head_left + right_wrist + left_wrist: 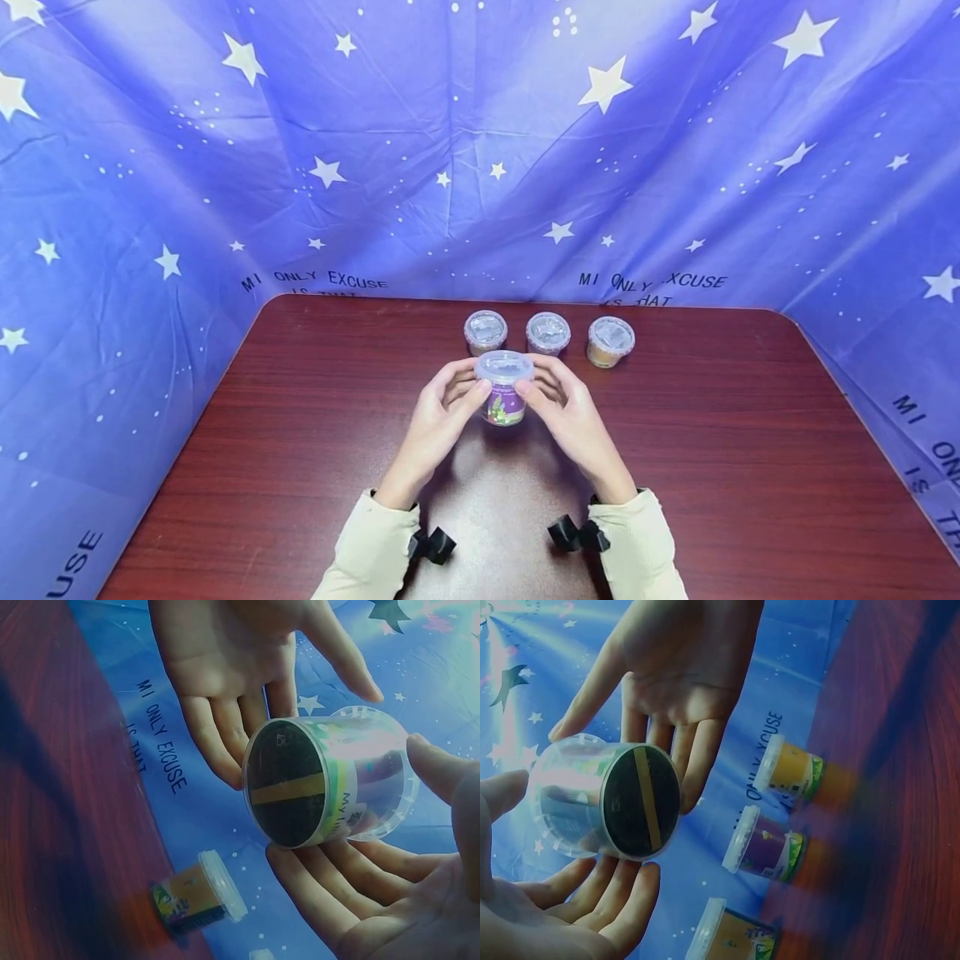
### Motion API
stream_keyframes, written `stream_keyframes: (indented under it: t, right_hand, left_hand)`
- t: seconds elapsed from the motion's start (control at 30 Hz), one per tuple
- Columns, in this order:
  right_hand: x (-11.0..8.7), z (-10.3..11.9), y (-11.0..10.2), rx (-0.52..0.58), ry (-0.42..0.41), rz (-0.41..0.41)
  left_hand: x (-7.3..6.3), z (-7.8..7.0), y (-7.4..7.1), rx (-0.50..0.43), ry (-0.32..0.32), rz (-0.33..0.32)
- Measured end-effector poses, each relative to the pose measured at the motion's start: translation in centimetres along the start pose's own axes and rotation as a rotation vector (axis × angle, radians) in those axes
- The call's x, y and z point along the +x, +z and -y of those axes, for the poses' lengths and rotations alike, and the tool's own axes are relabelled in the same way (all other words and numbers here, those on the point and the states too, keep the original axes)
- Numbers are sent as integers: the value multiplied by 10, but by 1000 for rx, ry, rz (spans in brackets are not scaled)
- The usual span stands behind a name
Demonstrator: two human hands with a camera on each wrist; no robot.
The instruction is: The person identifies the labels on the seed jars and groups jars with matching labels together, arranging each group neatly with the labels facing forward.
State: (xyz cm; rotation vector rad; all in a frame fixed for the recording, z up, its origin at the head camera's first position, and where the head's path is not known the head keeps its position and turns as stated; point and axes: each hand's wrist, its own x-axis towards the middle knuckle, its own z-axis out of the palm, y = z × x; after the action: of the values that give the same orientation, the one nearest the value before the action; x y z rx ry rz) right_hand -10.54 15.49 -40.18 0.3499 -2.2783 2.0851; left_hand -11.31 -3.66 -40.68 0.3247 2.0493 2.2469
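Observation:
A clear plastic tub (506, 402) with a translucent lid (506, 364) and a purple and green label is held above the table between both hands. My left hand (442, 412) grips its left side, and my right hand (566, 412) grips the right side, thumbs toward me and fingers curled around behind. In the left wrist view the tub's dark base (637, 802) shows, crossed by a tan strip. From the right wrist view, part of the printed label (343, 787) is visible. The lid is on the tub.
Three similar lidded tubs stand in a row toward the table's back: a left one (485, 332), a middle one (548, 333) and a right one (611, 343) with tan contents. A blue star-printed cloth (450, 167) surrounds the dark red wooden table (300, 467).

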Motion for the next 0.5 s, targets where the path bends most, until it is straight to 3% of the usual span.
stream_keyframes:
  t: [0.27, 0.5]
  right_hand:
    - [-1, 4, 5, -15, 31, -11]
    - [1, 1, 3, -17, -20, -12]
  left_hand:
    - [0, 1, 1, 26, 2, 2]
    - [2, 0, -4, -2, -24, 25]
